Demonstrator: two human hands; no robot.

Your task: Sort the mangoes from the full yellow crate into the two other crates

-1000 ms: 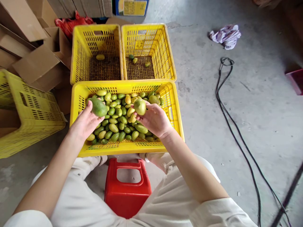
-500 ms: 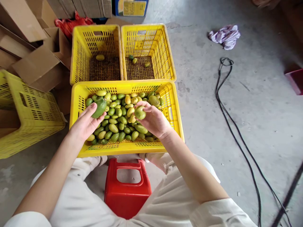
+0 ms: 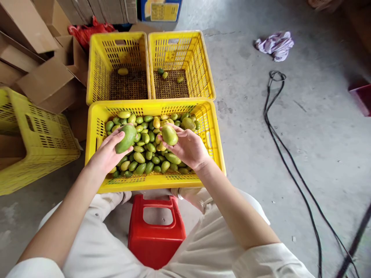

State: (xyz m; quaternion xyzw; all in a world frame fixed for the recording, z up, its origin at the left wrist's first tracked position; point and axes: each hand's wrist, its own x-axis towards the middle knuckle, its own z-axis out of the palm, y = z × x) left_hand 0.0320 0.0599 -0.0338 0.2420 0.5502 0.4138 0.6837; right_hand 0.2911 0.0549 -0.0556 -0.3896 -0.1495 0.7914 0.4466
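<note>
1. Mangoes (image 3: 139,157) heap the front crate (image 3: 162,185), too many to count; one lies in the rear left crate (image 3: 98,73), three in the rear right crate (image 3: 199,58).
2. Two hands hover apart above the heap, palms turned inward and partly up.
3. Left hand (image 3: 108,152): thumb and curled fingers grip one green mango (image 3: 126,138).
4. Right hand (image 3: 191,150): loosely spread fingers cradle one yellow-green mango (image 3: 169,134).
</note>
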